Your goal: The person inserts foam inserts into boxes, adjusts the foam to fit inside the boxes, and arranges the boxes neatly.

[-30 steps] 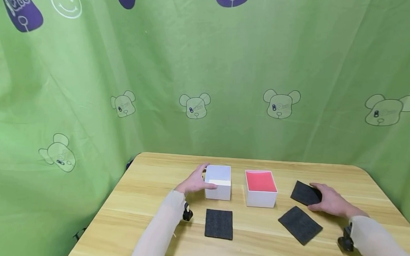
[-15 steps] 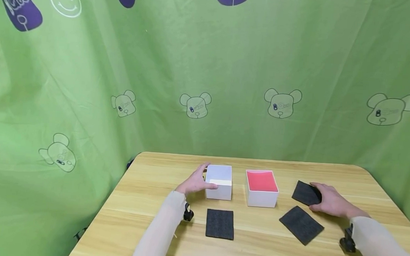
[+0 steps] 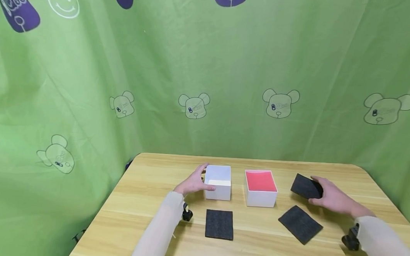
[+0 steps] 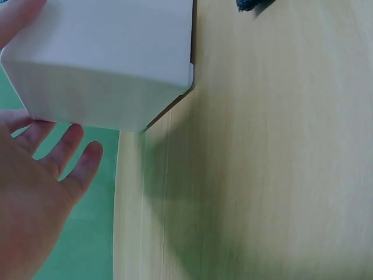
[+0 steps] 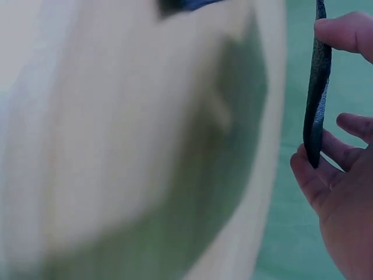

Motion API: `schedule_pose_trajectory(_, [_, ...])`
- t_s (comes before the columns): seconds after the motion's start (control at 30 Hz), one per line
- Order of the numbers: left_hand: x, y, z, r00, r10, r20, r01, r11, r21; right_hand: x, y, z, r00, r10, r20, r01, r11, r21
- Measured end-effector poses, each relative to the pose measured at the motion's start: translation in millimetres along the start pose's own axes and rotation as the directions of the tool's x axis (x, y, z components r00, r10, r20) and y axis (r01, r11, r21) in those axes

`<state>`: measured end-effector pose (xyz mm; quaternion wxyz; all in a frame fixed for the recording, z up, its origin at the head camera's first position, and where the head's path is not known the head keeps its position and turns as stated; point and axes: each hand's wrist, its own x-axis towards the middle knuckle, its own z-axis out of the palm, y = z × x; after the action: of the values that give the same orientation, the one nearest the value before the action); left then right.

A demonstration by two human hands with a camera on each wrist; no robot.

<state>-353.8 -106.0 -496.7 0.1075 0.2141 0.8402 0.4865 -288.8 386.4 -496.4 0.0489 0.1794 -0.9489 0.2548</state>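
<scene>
My left hand (image 3: 192, 182) grips a white open-topped box (image 3: 222, 192) at its left side, thumb along the front and fingers toward the back. The left wrist view shows the same box (image 4: 111, 52) with fingertips against its wall. On the right, my right hand (image 3: 333, 197) pinches a black cloth square (image 3: 305, 186) between thumb and fingers. Seen edge-on in the right wrist view, this cloth (image 5: 318, 87) is thin and slightly bent, lifted off the table. A second black cloth square (image 3: 301, 224) lies flat just in front, turned at an angle.
Between the hands stands another white box (image 3: 261, 199) with a red inside (image 3: 260, 181). A third black cloth square (image 3: 219, 224) lies in front of the left box. The wooden table (image 3: 254, 250) ends at a green curtain (image 3: 232, 133).
My right hand has raised the black cloth square from the table, its far edge tilting up. My left hand and both boxes stay in place.
</scene>
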Motion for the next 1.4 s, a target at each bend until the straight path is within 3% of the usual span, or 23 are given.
schedule_pose_trajectory(0.53, [1.6,-5.9,-0.4,1.000,-0.003,-0.003,0.003,0.999,-0.033,20,-75,-34,0.999,-0.050,-0.015,0.051,0.997,0.063])
schedule_pose_trajectory(0.83, [0.7,-7.6,-1.8,1.000,0.001,0.013,0.000,0.998,-0.058,37,-113,-29,0.995,-0.100,0.005,0.099,0.991,0.090])
schedule_pose_trajectory(1.03, [0.1,-5.4,-4.2,1.000,0.012,0.025,-0.010,0.999,-0.053,49,-133,-23,0.996,-0.087,0.036,0.083,0.992,0.096])
schedule_pose_trajectory(1.4, [3.6,-12.0,-4.0,1.000,-0.013,0.022,0.014,0.997,-0.069,71,-171,-10,0.988,-0.127,0.091,0.117,0.988,0.105])
